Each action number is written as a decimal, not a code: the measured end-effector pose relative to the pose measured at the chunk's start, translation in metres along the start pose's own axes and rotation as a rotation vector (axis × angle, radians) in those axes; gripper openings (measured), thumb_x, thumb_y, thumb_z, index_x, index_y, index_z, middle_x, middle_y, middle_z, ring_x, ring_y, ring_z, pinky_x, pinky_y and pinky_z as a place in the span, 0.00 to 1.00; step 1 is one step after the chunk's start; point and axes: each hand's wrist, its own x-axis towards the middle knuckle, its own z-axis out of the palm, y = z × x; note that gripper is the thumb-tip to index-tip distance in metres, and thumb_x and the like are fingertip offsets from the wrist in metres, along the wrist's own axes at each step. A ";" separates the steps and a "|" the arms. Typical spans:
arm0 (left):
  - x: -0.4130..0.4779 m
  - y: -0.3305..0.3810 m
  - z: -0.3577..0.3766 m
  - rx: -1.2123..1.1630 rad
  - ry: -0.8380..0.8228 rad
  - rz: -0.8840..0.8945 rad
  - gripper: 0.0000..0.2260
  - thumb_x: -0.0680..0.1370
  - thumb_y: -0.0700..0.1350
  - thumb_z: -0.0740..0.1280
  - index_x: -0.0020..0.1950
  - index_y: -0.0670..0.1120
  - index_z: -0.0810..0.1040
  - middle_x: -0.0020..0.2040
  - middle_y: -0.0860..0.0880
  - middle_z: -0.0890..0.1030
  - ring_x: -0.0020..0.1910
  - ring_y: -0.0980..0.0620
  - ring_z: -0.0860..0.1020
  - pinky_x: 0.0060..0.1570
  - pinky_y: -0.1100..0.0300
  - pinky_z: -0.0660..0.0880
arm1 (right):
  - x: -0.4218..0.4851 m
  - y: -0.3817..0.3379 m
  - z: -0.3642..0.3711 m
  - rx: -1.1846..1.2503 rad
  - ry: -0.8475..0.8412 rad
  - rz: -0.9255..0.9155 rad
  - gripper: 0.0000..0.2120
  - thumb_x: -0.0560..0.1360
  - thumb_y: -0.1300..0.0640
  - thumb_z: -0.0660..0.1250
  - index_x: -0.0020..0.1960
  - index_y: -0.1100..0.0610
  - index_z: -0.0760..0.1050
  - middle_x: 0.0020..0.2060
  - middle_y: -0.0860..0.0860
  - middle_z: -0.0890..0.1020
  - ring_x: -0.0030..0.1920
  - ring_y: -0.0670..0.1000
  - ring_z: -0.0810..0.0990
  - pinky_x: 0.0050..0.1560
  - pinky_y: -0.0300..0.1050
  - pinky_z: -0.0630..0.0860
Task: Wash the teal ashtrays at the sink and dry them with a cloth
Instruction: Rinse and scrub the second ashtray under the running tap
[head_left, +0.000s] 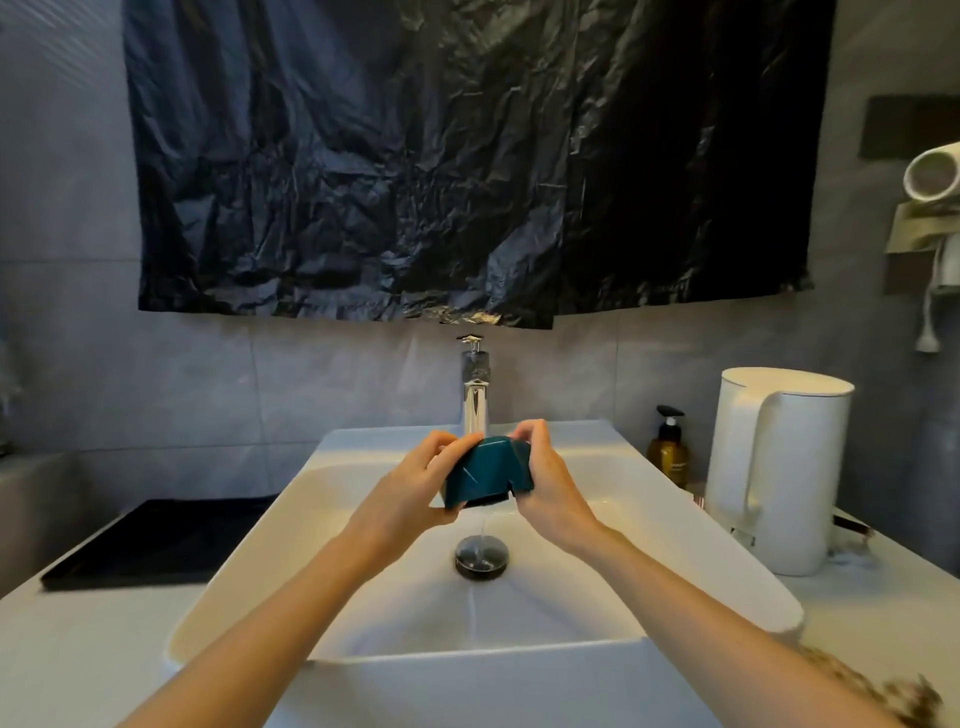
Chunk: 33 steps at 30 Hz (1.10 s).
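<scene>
A teal ashtray (485, 470) with angular facets is held over the white sink (363, 519), just below the chrome faucet (474, 395). My left hand (410, 486) grips its left side with fingers curled over the top edge. My right hand (545, 478) grips its right side the same way. A thin stream of water runs from the ashtray's underside down to the drain (480, 555). No cloth and no second ashtray are in view.
A black tray (156, 540) lies on the counter at the left. An amber pump bottle (669, 449) and a white kettle (779, 473) stand at the right. A black plastic sheet (467, 156) covers the wall above, and a white hair dryer (932, 176) hangs far right.
</scene>
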 end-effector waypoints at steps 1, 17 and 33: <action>0.002 -0.001 0.001 -0.019 0.000 -0.008 0.37 0.70 0.42 0.75 0.75 0.51 0.60 0.66 0.49 0.69 0.60 0.52 0.73 0.58 0.64 0.73 | 0.000 0.000 -0.001 0.018 0.013 0.015 0.22 0.74 0.70 0.67 0.56 0.52 0.59 0.49 0.51 0.73 0.47 0.48 0.77 0.41 0.36 0.78; 0.030 -0.004 0.017 -1.084 -0.008 -0.990 0.18 0.79 0.39 0.64 0.67 0.52 0.72 0.61 0.43 0.75 0.55 0.42 0.78 0.42 0.50 0.81 | 0.017 -0.004 -0.014 0.376 0.070 0.522 0.14 0.79 0.54 0.65 0.63 0.54 0.73 0.60 0.51 0.77 0.54 0.52 0.79 0.41 0.48 0.83; 0.062 -0.023 0.028 -1.235 0.188 -1.134 0.17 0.76 0.43 0.68 0.64 0.52 0.74 0.65 0.41 0.75 0.60 0.38 0.76 0.41 0.51 0.81 | 0.148 -0.038 -0.016 -0.614 -0.012 -0.208 0.21 0.81 0.56 0.60 0.74 0.54 0.65 0.72 0.50 0.70 0.69 0.53 0.71 0.67 0.48 0.70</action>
